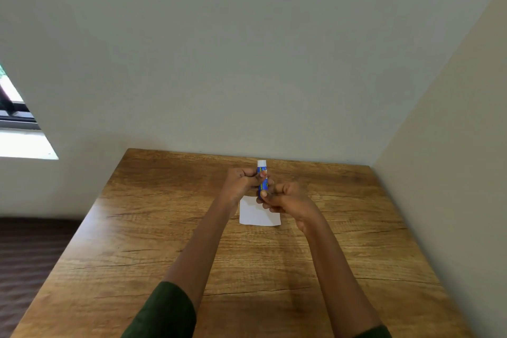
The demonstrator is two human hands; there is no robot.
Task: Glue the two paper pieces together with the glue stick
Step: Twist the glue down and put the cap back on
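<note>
Two hands meet above a wooden table (pixel 164 228). The left hand (pixel 241 181) curls its fingers around the upper body of an upright blue glue stick (pixel 262 178), steadying it. The right hand (pixel 288 197), at 5 o'clock from it, pinches the base, likely twisting. White paper (pixel 259 215) lies flat directly beneath; only one piece is distinguishable.

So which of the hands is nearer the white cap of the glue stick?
Left. The left hand grips the glue stick just below its white cap; the right hand holds the bottom end, farther from the cap.
</note>
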